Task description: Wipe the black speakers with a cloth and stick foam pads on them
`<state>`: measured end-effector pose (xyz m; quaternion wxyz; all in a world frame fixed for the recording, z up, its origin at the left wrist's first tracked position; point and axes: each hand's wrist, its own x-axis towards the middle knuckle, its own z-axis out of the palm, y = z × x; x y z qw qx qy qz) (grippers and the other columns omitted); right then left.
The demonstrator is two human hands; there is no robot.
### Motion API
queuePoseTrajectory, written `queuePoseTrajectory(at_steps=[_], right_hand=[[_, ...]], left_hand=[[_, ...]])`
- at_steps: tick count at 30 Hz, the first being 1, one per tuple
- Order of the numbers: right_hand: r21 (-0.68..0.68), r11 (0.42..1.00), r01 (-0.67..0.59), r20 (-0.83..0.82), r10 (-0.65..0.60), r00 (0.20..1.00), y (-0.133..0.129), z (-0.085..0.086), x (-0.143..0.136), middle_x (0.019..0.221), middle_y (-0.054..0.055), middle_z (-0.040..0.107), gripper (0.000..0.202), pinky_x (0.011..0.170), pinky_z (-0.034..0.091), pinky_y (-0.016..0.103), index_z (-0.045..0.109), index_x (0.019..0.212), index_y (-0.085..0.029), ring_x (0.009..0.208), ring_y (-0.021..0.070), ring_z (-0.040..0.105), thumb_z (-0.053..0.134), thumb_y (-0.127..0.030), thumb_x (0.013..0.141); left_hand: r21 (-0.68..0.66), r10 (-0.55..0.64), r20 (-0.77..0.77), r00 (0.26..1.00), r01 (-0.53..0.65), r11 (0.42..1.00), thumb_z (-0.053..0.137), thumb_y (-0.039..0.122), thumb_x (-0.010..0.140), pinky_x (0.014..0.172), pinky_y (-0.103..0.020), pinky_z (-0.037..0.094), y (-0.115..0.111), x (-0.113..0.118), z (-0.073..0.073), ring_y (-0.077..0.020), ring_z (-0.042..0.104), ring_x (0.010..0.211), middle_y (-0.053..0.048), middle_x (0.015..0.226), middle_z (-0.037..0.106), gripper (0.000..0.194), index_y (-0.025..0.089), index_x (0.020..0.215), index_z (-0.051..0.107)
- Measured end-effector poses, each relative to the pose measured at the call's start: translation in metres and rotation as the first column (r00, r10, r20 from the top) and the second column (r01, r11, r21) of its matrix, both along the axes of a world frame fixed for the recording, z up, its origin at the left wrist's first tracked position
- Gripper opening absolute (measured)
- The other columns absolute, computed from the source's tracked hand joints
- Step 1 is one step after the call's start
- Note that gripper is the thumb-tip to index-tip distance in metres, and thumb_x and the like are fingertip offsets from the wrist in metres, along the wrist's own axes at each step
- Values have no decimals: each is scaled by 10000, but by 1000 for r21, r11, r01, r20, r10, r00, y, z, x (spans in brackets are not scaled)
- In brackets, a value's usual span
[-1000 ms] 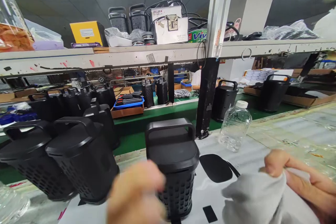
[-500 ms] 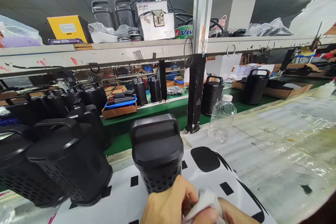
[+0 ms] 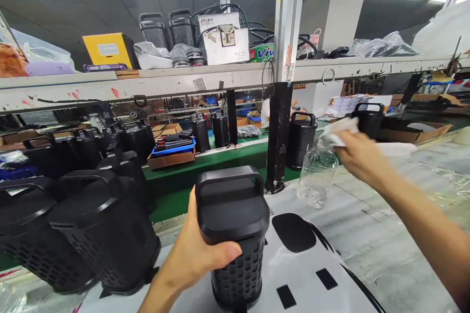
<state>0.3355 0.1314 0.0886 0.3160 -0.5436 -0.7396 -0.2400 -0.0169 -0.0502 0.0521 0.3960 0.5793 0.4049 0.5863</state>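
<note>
My left hand [image 3: 196,249] is wrapped round the left side of a black handled canister [image 3: 235,220] with a perforated body, its thumb lying across the front. The canister stands upright, or nearly so, over a white sheet [image 3: 304,283] with black patches. My right hand [image 3: 358,151], a little blurred, is closed on a white cloth [image 3: 340,132]. This cloth is at the top of a clear plastic bottle [image 3: 318,178] and hides its cap. Whether the cloth touches the bottle, I cannot tell.
Several similar black canisters [image 3: 103,225] crowd the left. Behind runs a green conveyor [image 3: 169,195], bearing a box with a blue tray [image 3: 174,145]. A dark post [image 3: 279,137] rises behind the bottle. Overhead, a shelf [image 3: 165,80] holds boxes and cables.
My right hand has moved away from the canister's front, up and right to the bottle, carrying the cloth. My left hand now grips the canister's side. The view has shifted slightly.
</note>
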Motion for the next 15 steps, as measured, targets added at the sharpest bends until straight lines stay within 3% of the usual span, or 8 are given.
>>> queuePoseTrajectory(at_steps=[2,6,10,12,15], right_hand=[[-122,991,-61,86,72,994,16,-7,-6,1262,199,609,357,901,413,373,589,1159,-124,1086,276,568,303,-218,967],[-128,991,-32,103,46,994,26,-17,-13,1265,224,581,379,959,350,407,527,1193,-103,1159,303,518,235,-233,989],[-204,976,70,98,-50,994,40,-11,-17,1086,225,599,329,792,387,425,520,1114,-137,991,341,582,273,-293,964],[-251,963,94,84,-75,994,46,-7,-17,1024,194,601,275,676,377,394,515,999,-179,812,306,608,309,-352,942],[-263,961,88,20,-85,996,43,-1,-6,973,134,616,162,656,385,358,460,871,-226,787,263,610,366,-355,892]], left_hand=[[-37,-92,58,994,94,995,846,522,601,843,-315,542,-3,5,0,-239,643,994,-76,1153,629,886,244,1305,386],[-48,-91,67,994,95,994,855,444,609,857,-289,530,-7,5,3,-217,637,998,-47,1135,636,876,255,1314,369],[-65,-103,80,991,108,992,855,433,612,879,-320,529,-4,0,2,-240,634,1031,-71,1189,622,921,252,1345,327],[-70,-133,80,988,139,988,852,407,629,898,-335,523,-3,-1,2,-246,632,1050,-82,1211,615,937,252,1361,287],[-77,-198,82,977,204,976,838,354,662,930,-335,503,-1,-3,2,-238,618,1087,-86,1242,599,954,263,1378,215]])
